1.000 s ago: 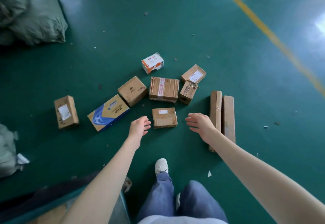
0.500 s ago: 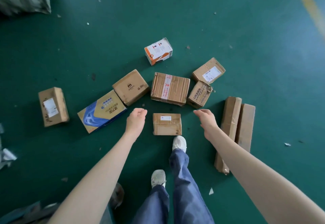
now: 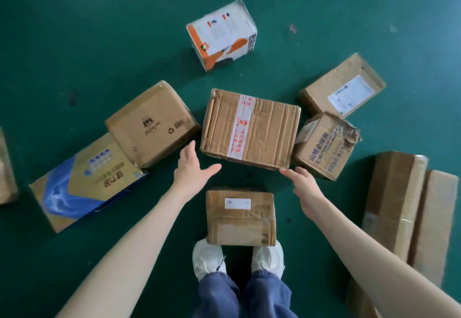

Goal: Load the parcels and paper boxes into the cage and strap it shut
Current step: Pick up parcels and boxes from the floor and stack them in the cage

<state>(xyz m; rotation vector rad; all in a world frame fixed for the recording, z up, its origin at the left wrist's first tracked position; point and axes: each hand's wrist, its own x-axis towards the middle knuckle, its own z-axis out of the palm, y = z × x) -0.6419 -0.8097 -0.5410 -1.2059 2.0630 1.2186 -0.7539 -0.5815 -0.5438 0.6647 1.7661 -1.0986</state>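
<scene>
brown taped box [image 3: 250,130]; white-orange carton [image 3: 222,35]; green floor [image 3: 99,30].

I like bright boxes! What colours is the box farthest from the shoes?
The farthest box is white with orange patches; the head view shows it best.

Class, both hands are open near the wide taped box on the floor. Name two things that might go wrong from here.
1. The small labelled box lies against the shoes, between the person and the taped box; stepping forward may mean a trip.
2. The torn box sits close beside the taped box, so the right hand has little room and lifting might drag it.
</scene>
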